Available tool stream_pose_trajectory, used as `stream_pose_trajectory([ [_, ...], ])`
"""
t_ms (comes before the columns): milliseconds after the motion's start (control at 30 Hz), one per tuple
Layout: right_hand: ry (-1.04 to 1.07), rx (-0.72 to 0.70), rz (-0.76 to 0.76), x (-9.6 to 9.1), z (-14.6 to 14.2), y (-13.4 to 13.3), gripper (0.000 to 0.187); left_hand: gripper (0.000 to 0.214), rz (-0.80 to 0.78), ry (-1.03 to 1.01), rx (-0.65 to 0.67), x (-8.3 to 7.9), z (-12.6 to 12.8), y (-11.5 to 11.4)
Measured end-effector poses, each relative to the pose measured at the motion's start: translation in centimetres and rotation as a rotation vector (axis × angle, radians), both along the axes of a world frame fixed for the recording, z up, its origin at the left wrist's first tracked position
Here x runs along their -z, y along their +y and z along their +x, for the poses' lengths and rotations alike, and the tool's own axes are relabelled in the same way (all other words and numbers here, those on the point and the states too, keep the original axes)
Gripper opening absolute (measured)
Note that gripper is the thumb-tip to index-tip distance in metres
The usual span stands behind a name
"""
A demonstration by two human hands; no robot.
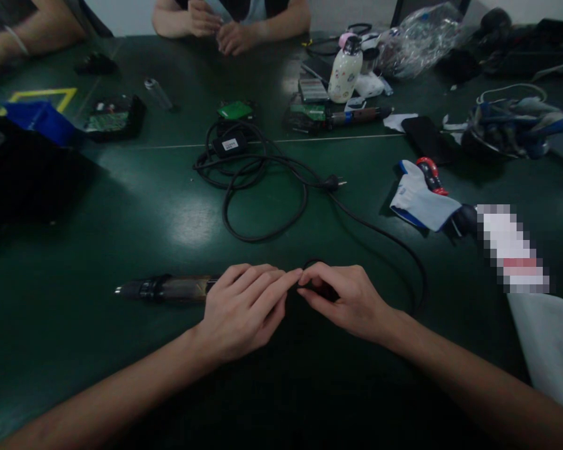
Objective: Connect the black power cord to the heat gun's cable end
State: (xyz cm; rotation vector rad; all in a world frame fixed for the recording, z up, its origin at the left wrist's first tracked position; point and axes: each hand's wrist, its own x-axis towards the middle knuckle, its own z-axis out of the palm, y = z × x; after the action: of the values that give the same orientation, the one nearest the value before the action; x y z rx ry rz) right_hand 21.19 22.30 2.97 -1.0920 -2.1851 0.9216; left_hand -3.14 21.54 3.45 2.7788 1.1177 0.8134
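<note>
A dark electric screwdriver (173,289) lies level on the green table, its silver tip toward the left. My left hand (246,306) is closed over its rear part and hides that end. One left finger reaches out and touches the fingertips of my right hand (344,297). The thumb and index finger of that right hand are pinched together at the end of a black cable (422,269). A small dark loop shows just above the pinch, but the connector itself is hidden by my fingers. The cable runs behind my right wrist and up to a coil beyond my hands.
Ahead lie a power plug (333,182) and a black adapter (231,145). To the right are a glove (422,197), red-handled tool (431,175), phone (426,139) and white packet (547,344). A bottle (346,70) stands farther back. Across the table sits a person with hands (229,31) together.
</note>
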Motion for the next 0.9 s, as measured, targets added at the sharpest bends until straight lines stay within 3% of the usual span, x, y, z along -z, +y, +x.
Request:
stream_pose_trajectory([
  [900, -0.008, -0.013, 0.008, -0.01, 0.03, 0.07, 0.008, 0.049, 0.007, 0.003, 0.002, 0.14, 0.0, 0.04],
])
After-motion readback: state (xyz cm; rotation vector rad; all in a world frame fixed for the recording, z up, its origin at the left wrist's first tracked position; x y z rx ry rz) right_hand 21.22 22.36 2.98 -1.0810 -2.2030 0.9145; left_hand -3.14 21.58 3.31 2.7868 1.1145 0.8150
